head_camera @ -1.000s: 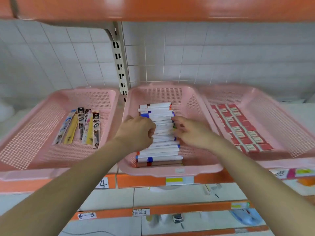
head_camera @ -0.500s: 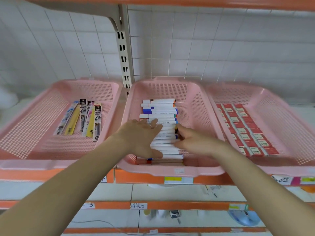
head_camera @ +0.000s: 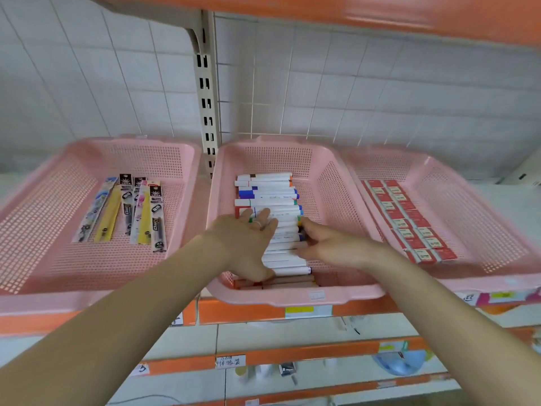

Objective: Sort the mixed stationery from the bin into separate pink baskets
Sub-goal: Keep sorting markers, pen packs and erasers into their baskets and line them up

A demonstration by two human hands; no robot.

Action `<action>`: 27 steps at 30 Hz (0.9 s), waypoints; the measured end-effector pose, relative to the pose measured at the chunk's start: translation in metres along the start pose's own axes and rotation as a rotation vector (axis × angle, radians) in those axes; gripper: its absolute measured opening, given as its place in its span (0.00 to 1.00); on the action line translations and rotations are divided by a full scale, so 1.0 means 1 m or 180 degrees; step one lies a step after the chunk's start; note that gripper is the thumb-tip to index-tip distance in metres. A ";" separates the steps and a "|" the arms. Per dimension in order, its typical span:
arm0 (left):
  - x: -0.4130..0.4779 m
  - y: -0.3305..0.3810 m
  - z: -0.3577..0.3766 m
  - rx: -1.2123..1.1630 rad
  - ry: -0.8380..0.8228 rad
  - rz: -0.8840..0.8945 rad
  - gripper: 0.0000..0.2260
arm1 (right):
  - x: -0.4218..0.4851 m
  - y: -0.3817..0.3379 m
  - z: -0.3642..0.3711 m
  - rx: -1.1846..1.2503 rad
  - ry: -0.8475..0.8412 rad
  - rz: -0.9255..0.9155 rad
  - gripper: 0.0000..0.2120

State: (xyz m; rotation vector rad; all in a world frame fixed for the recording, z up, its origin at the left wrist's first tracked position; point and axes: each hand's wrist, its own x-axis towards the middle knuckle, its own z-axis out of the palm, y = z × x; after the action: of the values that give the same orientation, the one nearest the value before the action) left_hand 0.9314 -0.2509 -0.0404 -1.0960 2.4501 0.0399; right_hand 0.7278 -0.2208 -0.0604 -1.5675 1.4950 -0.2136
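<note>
**Both hands on the marker row in the middle basket**

The orange upper shelf (head_camera: 380, 13) is cut off by the top edge, and the left pink basket (head_camera: 38, 218) and right pink basket (head_camera: 468, 218) both run out of the picture at the sides. The lower shelves are blurred; a pale blue object (head_camera: 401, 361) there cannot be identified, and its handwritten label (head_camera: 230, 361) is hard to read. The forearms cover the front left corner and part of the front wall of the middle pink basket (head_camera: 278, 159). The print on the small red-and-white boxes (head_camera: 409, 221), laid in two columns in the right basket, is too small to read. The packaged pen refills (head_camera: 128, 209) lie side by side in the left basket.

The markers (head_camera: 272, 197), mostly white-barrelled with coloured caps, lie crosswise in one row down the middle basket, with a few brown ones (head_camera: 292, 281) at the near end; the hands hide the left ends of about half the row. The left hand (head_camera: 246, 241) lies palm down with straight fingers flat across the markers' left ends, gripping nothing; a ring (head_camera: 257, 224) shows on one finger. The right hand (head_camera: 330, 244) is loosely bent, its fingertips against the markers' right ends and its thumb on top of a barrel; it clasps none of them.

A second ago the left hand was curled at the row's left edge; it has since flattened and spread over the barrels. The right hand has kept to the cap ends, and the baskets' contents lie as they did.
</note>
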 end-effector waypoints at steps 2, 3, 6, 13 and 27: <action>0.000 -0.002 -0.001 0.0020 0.0062 0.0029 0.45 | -0.011 -0.005 -0.001 -0.0302 0.0355 -0.0115 0.35; -0.001 -0.003 -0.001 0.0012 0.0087 0.0042 0.45 | -0.018 -0.012 -0.001 -0.0580 0.0544 -0.0202 0.34; -0.002 -0.003 -0.004 -0.0095 0.0351 0.0082 0.43 | -0.043 -0.032 -0.005 -0.1241 0.1111 -0.0417 0.27; -0.004 0.012 -0.017 -0.0169 0.1605 -0.0077 0.42 | -0.062 -0.024 -0.019 -0.1591 0.1540 -0.0321 0.25; 0.031 0.145 -0.066 -0.0774 0.2052 -0.0167 0.33 | -0.166 0.079 -0.092 -0.1792 0.1942 0.0252 0.29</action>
State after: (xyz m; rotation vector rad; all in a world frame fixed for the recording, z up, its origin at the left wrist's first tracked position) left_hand 0.7841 -0.1869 -0.0164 -1.4546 3.0411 -0.0404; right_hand 0.5702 -0.1098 0.0106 -1.9855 2.2289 -0.2531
